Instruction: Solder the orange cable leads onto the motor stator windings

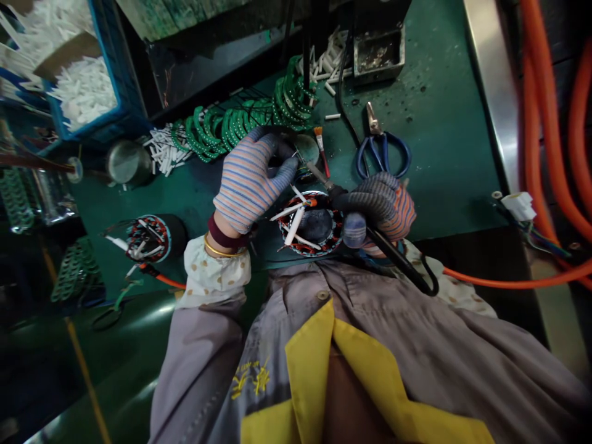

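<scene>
My right hand point(382, 206), in a striped glove, is wrapped round a soldering iron point(337, 194) with a black cable. The iron's metal tip points up and left, close to the fingertips of my left hand point(252, 179). Also gloved, that hand pinches a thin wire point(296, 154), whose full run is hidden. Just below both hands stands a motor stator point(333, 237), with copper-red windings round its rim. White sleeves point(295, 226) on its leads lie across the opening. Behind the iron's tip is a small round container point(308, 148), partly covered by my left hand.
Green curved circuit boards point(240, 126) lie in a row behind my hands. Blue-handled cutters point(383, 154) and a brush point(321, 151) rest at the right. A second stator point(152, 237) stands left. A blue bin point(104, 120) holds white sleeves. Orange hoses point(546, 123) run along the right.
</scene>
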Motion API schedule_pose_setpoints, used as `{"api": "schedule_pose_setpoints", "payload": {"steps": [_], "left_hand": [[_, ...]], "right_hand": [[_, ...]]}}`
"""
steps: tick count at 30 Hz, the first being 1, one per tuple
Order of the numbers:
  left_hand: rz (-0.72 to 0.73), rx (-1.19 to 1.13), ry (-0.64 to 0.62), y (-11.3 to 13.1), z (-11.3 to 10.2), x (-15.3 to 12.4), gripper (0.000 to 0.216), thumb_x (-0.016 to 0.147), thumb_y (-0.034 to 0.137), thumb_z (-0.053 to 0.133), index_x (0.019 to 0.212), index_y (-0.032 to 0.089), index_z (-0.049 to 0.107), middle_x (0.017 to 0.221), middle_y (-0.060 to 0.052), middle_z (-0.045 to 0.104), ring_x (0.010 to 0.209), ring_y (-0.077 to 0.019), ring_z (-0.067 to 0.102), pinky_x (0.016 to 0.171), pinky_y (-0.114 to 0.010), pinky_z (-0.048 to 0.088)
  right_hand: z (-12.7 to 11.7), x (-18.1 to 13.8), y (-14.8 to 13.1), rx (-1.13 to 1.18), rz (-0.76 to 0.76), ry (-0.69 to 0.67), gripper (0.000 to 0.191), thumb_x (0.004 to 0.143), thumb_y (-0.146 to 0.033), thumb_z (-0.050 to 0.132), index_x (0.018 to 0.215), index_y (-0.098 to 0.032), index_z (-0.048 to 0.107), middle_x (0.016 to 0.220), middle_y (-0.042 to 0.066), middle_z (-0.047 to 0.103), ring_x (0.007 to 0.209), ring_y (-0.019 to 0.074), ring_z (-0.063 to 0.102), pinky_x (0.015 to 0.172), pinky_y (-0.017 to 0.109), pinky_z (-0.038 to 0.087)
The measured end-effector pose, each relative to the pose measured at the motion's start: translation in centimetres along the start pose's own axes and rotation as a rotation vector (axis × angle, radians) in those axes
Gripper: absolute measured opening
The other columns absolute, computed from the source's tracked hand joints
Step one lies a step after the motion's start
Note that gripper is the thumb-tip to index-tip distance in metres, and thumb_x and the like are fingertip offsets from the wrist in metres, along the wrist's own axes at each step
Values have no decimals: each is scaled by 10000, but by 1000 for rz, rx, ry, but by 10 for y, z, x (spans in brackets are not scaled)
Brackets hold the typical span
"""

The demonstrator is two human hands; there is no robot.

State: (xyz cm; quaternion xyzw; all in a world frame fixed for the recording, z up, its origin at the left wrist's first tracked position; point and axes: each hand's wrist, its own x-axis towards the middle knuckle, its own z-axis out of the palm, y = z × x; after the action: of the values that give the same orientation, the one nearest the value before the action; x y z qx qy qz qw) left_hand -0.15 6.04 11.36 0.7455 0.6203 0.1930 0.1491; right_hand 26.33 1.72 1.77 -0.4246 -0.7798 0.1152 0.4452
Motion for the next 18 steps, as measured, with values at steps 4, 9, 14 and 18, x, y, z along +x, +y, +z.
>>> {"api": "schedule_pose_setpoints", "payload": {"steps": [4,9,14,18], "left_hand": [[-20,-66,4,-2,3,-4,203,1140,555,780,1047,375,791,1189,-66,847,1231,-371,805,1136,-617,667],[45,-326,85,-24,17,-2,478,1058,808,912,986,345,818,1129,-85,848,1123,-396,807,1010,-642,675],[107,-354,62,-45,21,6,383,1071,741,916,977,382,821,1025,-57,840,1064,-377,754,1020,-641,646],[50,-341,41,-53,20,11,359,1001,676,994,914,391,793,990,-71,794,1018,-384,704,1079,-661,616]], "right_hand": [[2,2,-2,-2,26,36,716,1233,-724,308,1053,-375,906,809,86,708,870,323,732,869,500,615],[-4,6,-5,16,-44,46,573,1258,-569,408,1147,-353,926,912,85,778,905,302,754,913,478,618],[-9,2,-4,-97,27,-134,478,1210,-572,510,1155,-355,932,954,97,801,986,338,787,956,515,647],[-6,-5,-3,-166,75,-233,442,1184,-548,540,1159,-359,939,988,102,821,1043,357,797,991,530,657]]}}
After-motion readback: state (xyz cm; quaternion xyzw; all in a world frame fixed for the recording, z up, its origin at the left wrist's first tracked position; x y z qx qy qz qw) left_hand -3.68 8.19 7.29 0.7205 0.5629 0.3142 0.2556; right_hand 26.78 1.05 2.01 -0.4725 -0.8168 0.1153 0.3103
